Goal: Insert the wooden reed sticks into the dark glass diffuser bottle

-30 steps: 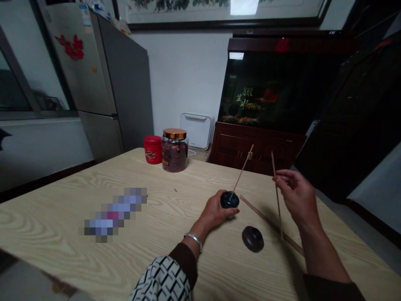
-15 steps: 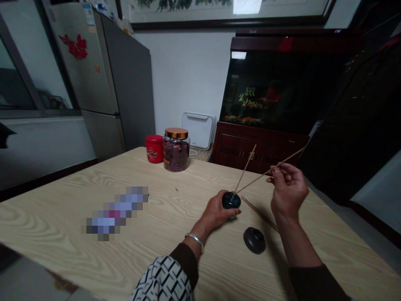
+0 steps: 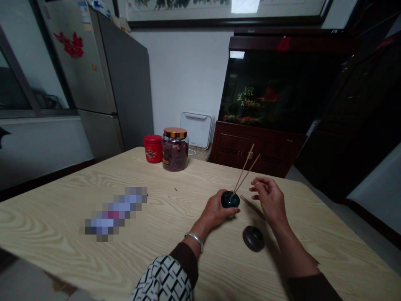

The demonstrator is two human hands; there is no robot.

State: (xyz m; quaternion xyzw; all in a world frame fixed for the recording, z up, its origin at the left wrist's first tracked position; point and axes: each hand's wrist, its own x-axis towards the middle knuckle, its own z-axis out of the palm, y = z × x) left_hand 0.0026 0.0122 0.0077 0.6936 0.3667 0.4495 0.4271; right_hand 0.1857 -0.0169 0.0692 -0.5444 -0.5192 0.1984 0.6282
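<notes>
My left hand [image 3: 217, 209] is wrapped around a small dark glass diffuser bottle [image 3: 230, 200] standing on the table. Two thin reed sticks [image 3: 247, 172] rise from the bottle's mouth, leaning up and to the right. To the right of the sticks, my right hand [image 3: 270, 198] is raised with its fingers loosely bent and apart, holding nothing. More thin sticks [image 3: 249, 203] lie on the table, partly hidden behind my right hand and forearm. A round dark brown lid [image 3: 253, 238] with a hole in it rests just in front of the bottle.
At the table's far edge stand a red canister [image 3: 153, 149] and a clear jar [image 3: 175, 152] with a copper-coloured lid. A blurred-out long item [image 3: 115, 214] lies on the left of the wood-grain table [image 3: 163, 259]. Beyond are a fridge [image 3: 131, 92] and a fish tank [image 3: 275, 92].
My right hand has let go of a reed stick and moved left and a little down. That stick now stands steeper in the bottle, beside the other. My left hand stays on the bottle.
</notes>
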